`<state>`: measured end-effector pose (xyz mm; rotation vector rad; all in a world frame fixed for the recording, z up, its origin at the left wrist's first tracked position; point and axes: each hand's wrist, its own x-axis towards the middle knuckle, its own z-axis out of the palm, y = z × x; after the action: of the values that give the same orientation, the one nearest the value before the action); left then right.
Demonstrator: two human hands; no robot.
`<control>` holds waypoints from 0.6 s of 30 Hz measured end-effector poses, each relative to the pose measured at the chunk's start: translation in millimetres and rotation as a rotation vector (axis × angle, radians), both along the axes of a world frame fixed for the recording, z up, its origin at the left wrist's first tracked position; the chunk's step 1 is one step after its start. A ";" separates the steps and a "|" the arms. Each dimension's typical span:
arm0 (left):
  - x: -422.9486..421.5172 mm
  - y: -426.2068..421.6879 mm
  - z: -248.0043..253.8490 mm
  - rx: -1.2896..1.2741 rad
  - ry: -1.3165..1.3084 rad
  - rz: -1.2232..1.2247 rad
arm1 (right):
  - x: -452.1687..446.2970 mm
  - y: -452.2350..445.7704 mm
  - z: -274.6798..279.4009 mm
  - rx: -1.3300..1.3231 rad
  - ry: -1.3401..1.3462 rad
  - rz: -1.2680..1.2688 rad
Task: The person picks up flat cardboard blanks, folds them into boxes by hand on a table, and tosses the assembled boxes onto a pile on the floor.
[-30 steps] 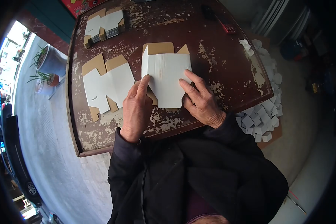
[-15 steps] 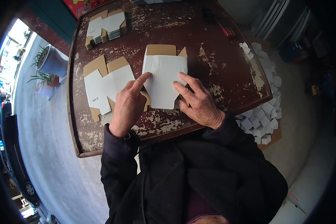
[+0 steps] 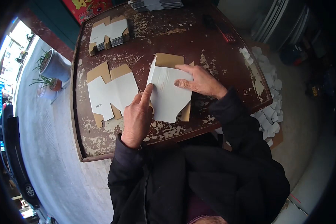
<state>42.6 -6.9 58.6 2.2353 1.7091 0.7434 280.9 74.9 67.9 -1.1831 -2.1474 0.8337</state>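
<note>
A folded white carton blank (image 3: pixel 170 96) with brown inner flaps lies in front of me, slightly turned on the table. My left hand (image 3: pixel 138 117) touches its left edge with the index finger stretched out; the other fingers are curled and the thumb is hidden. On the upper right of the blank rests my right hand (image 3: pixel 201 80), index finger stretched and thumb apart, pressing on the white face. Left of it lies another carton blank (image 3: pixel 110 91), spread flat and printed "PAP 20", with brown flaps at its top and bottom.
A stack of carton blanks (image 3: pixel 110 33) sits at the back left, another stack (image 3: pixel 155 4) at the far edge. A red and black phone-like object (image 3: pixel 227 36) lies back right. Small white boxes (image 3: pixel 267 119) are heaped beyond the right edge of the worn table (image 3: pixel 235 80). Potted plants (image 3: pixel 54 65) stand left.
The carton blank has turned slightly, its lower end now further right. My right hand has moved from its right edge up to its upper right. A brown flap now shows at its lower right.
</note>
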 end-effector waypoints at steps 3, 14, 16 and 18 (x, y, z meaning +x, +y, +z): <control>-1.2 -3.6 -4.3 -0.029 0.003 0.028 | 0.3 7.3 7.5 -0.259 0.030 0.034; -6.7 -32.6 -19.0 0.191 -0.098 -0.047 | -9.7 -58.0 49.7 0.308 -0.140 0.027; -5.7 -36.6 -17.9 0.147 -0.094 -0.033 | -14.1 -72.6 54.2 0.403 -0.145 0.025; -7.6 -37.5 -18.3 0.129 -0.091 -0.025 | -15.8 -81.4 55.2 0.456 -0.146 0.025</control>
<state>35.0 -44.4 40.3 2.2630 1.6315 0.9602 265.1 -6.5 123.1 -1.0019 -2.3072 0.2453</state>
